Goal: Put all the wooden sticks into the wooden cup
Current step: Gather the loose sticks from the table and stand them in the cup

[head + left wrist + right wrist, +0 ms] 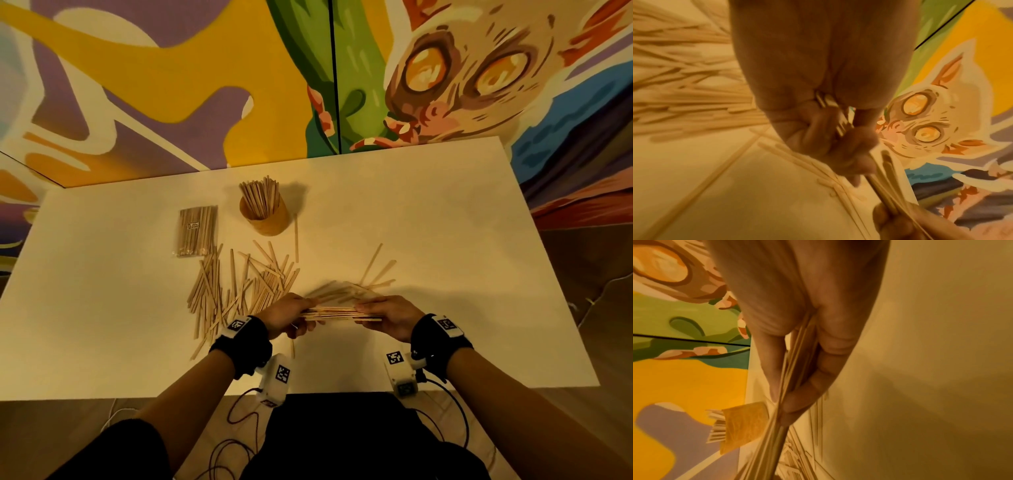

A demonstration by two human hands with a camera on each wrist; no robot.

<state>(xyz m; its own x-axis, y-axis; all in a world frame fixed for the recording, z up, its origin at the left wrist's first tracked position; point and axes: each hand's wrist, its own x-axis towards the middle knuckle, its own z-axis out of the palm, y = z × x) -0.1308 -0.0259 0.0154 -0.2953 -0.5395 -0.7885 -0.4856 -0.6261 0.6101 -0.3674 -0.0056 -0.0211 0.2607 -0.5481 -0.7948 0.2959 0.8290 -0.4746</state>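
A bundle of wooden sticks (337,312) lies level just above the white table (445,240), held at both ends. My left hand (291,313) grips its left end, fingers curled round the sticks (840,128). My right hand (387,315) pinches the right end between thumb and fingers (797,363). The wooden cup (269,214) stands upright at the back, holding several sticks, and shows sideways in the right wrist view (744,425). A loose pile of sticks (239,284) lies left of my hands, with a few more (373,270) beyond the bundle.
A sealed packet of sticks (197,231) lies left of the cup. One stick (296,236) lies right of the cup. A painted wall (308,75) rises behind the table. Cables (239,418) hang below the near table edge.
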